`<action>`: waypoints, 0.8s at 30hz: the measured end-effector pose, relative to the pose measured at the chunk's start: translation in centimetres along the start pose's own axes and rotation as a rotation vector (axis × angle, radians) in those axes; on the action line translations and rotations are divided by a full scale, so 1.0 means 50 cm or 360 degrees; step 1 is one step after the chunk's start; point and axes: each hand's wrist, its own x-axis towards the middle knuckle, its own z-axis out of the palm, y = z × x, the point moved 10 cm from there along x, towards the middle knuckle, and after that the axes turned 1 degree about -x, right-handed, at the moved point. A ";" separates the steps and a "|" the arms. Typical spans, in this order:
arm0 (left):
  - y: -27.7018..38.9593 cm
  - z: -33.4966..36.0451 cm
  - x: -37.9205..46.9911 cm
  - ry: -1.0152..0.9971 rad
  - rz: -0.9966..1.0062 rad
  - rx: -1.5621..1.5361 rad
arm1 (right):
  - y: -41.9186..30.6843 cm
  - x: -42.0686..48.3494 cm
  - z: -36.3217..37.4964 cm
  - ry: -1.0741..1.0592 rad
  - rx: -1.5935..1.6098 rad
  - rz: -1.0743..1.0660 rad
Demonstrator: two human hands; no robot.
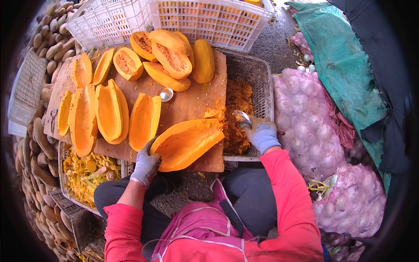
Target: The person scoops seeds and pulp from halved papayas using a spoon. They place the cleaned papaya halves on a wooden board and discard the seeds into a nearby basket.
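My gloved left hand (147,162) grips the near left end of a peeled, hollowed squash half (186,144), cut face up at the front edge of a wooden board (196,101). In my gloved right hand (262,131) is a metal spoon (243,117), its bowl over a plastic crate (262,72) that holds orange squash pulp (239,98). A clump of stringy pulp (216,113) hangs at the board's right edge, by the half's far end. Scooped halves, among them one (144,119) left of my hands, rest on the board. Several halves with seeds (173,59) are piled at its back.
A metal ladle bowl (166,94) and a peeler (53,119) lie on the board. White crates (209,19) stand behind it. A crate of peelings (91,173) is below left. Mesh sacks of onions (304,121) line the right; unpeeled squashes (42,157) are heaped left.
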 end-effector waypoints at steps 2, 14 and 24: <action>0.013 0.003 -0.002 0.0010 0.0091 0.0081 | -0.077 -0.013 0.007 -0.0031 0.0016 -0.0387; -0.026 -0.020 0.003 0.0061 -0.0031 -0.0216 | -0.052 0.018 0.088 -0.0216 0.0426 -0.0596; -0.008 -0.017 -0.003 0.0103 -0.0066 -0.0192 | 0.025 0.027 0.103 -0.0167 0.0441 -0.0313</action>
